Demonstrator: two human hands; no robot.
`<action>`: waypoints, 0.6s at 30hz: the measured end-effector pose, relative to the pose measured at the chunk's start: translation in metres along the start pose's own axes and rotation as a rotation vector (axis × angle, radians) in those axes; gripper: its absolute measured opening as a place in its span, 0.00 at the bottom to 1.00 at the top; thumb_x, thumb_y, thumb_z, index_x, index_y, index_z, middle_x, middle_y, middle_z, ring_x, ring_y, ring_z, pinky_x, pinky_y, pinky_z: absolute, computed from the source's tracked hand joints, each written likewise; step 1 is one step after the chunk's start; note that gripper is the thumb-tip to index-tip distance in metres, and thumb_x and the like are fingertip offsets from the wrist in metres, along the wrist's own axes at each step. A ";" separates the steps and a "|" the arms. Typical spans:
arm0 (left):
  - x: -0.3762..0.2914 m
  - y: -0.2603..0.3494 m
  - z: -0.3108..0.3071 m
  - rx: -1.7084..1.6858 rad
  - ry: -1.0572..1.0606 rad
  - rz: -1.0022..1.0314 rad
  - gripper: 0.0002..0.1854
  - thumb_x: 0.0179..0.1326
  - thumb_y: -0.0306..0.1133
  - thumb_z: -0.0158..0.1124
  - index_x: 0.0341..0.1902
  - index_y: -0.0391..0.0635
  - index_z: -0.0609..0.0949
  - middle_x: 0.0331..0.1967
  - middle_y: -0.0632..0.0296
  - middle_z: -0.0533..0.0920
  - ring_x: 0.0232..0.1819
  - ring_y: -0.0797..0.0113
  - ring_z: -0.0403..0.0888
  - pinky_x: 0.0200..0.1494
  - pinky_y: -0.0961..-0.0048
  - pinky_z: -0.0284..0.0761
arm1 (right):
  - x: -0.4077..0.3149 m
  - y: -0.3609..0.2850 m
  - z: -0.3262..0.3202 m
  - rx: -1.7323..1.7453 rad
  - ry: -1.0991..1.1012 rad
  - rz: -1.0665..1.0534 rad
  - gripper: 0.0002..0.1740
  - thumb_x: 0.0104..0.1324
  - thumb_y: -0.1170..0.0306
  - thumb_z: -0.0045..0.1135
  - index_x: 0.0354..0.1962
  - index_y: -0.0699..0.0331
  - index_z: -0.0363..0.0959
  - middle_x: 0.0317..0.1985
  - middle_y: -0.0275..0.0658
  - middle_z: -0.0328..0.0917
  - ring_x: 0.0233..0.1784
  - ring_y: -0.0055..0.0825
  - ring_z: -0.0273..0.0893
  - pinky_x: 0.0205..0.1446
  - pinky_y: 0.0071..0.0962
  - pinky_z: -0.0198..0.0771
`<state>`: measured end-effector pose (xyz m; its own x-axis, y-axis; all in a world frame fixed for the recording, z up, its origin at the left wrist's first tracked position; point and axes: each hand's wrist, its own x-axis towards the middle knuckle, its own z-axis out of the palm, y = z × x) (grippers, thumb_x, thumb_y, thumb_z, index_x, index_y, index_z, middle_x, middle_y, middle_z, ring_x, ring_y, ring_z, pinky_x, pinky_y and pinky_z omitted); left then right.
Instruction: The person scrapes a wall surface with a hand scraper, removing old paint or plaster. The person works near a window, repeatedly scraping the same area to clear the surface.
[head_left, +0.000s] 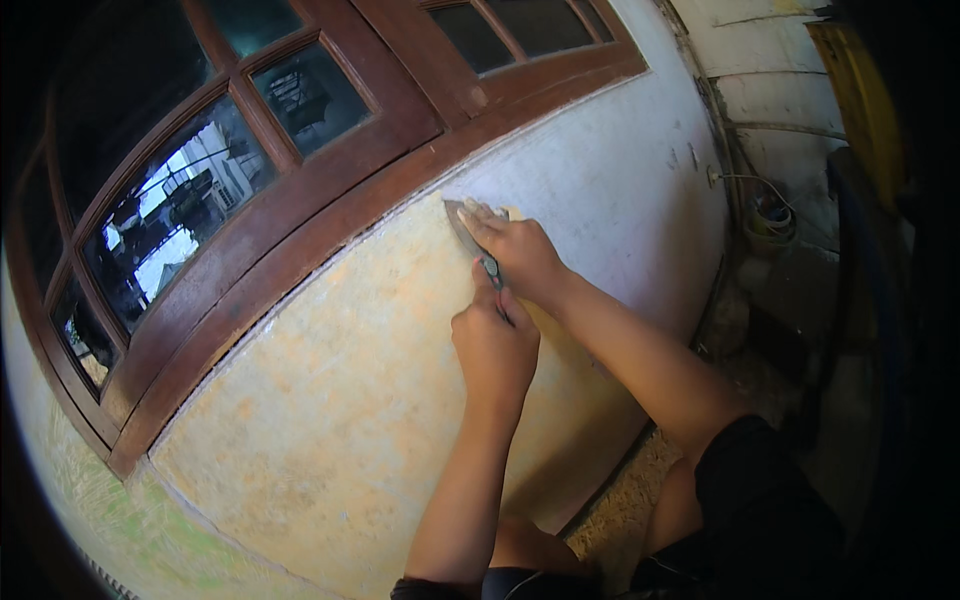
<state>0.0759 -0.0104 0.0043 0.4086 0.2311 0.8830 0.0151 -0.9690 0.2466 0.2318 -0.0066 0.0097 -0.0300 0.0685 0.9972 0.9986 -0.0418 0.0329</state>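
My left hand (496, 330) is closed around the dark handle of a scraper (466, 234), its index finger stretched along the tool. The metal blade lies against a wall (330, 382) with patchy cream and yellowish paint, just below the wooden window frame. Beside the blade, my right hand (517, 247) is bent against the wall, its fingertips close to the blade's far end. Whether the right hand also grips the blade or something else is hidden by its fingers. Paler, whitish paint covers the wall to the right of the hands.
A brown wooden window frame (322, 217) with glass panes runs diagonally across the upper left. At the right, a cable (757, 180) comes out of a wall fitting near a small container (772, 225). A yellow object (862, 105) stands at the upper right. My bent legs are below.
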 end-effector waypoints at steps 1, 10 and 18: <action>0.004 -0.001 0.000 0.014 -0.023 -0.049 0.20 0.65 0.23 0.55 0.58 0.24 0.78 0.21 0.41 0.81 0.19 0.58 0.81 0.27 0.67 0.75 | 0.002 0.001 0.001 -0.014 -0.037 0.012 0.32 0.56 0.70 0.58 0.59 0.74 0.71 0.59 0.59 0.75 0.58 0.47 0.80 0.51 0.39 0.81; -0.001 0.008 -0.003 0.048 -0.005 -0.035 0.20 0.65 0.25 0.55 0.58 0.25 0.78 0.22 0.38 0.80 0.20 0.55 0.82 0.28 0.64 0.75 | 0.001 -0.001 0.000 0.075 -0.060 0.036 0.32 0.57 0.70 0.59 0.61 0.68 0.72 0.55 0.61 0.77 0.50 0.50 0.83 0.50 0.38 0.81; 0.048 0.003 0.013 -0.092 0.062 -0.008 0.20 0.64 0.26 0.55 0.56 0.23 0.79 0.25 0.34 0.81 0.29 0.48 0.86 0.33 0.61 0.78 | 0.046 0.026 -0.017 -0.075 -0.212 0.148 0.21 0.57 0.68 0.58 0.49 0.66 0.78 0.50 0.55 0.81 0.41 0.47 0.83 0.42 0.46 0.78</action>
<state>0.1071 -0.0037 0.0427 0.3511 0.2462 0.9034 -0.0668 -0.9558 0.2865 0.2554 -0.0215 0.0576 0.1338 0.2633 0.9554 0.9851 -0.1405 -0.0992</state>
